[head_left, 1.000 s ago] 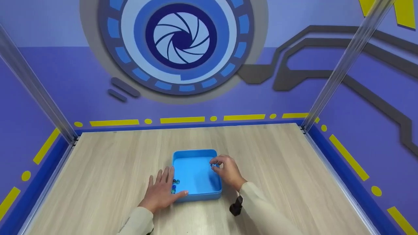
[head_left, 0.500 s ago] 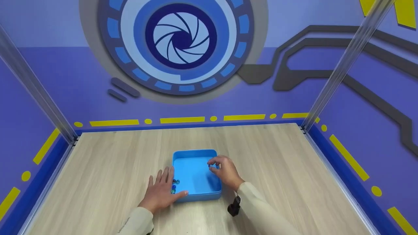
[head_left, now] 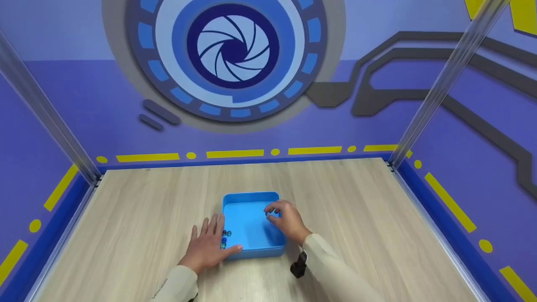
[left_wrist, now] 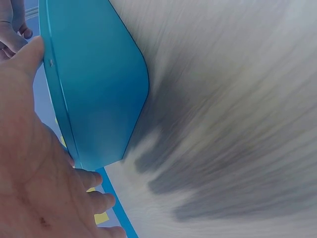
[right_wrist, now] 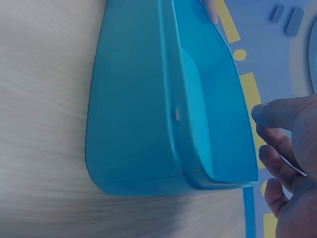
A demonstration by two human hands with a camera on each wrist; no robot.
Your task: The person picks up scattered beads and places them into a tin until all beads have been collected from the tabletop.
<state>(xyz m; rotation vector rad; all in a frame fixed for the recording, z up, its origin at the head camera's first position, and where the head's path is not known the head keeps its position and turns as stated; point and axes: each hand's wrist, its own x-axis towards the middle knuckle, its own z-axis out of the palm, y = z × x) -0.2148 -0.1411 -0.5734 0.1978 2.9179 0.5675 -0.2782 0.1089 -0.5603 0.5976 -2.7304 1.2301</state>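
A blue rectangular box (head_left: pixel 254 253) with low walls stands open-topped on the table. My left hand (head_left: pixel 204 248) lies along its left side with straight fingers spread, the thumb over the front rim. In the left wrist view, that thumb touches the rim of the box (left_wrist: pixel 94 74). Several small dark glass marbles (head_left: pixel 223 240) lie inside, near the left wall. Above the right part of the box, my right hand (head_left: pixel 290 219) pinches a small dark glass marble (head_left: pixel 267 213) between thumb and fingertips. The right wrist view hides the marble behind the curled fingers (right_wrist: pixel 280 171).
The box rests on a pale wood-grain table (head_left: pixel 159 201). Purple and blue printed panels (head_left: pixel 277 138) rise behind and at both sides, with metal posts (head_left: pixel 444 79) at the far corners. A black strap piece (head_left: pixel 298 265) hangs at the right sleeve.
My right hand has shifted slightly left, further over the box, still pinching the marble. The left hand, the box and the marbles inside it stay in place.
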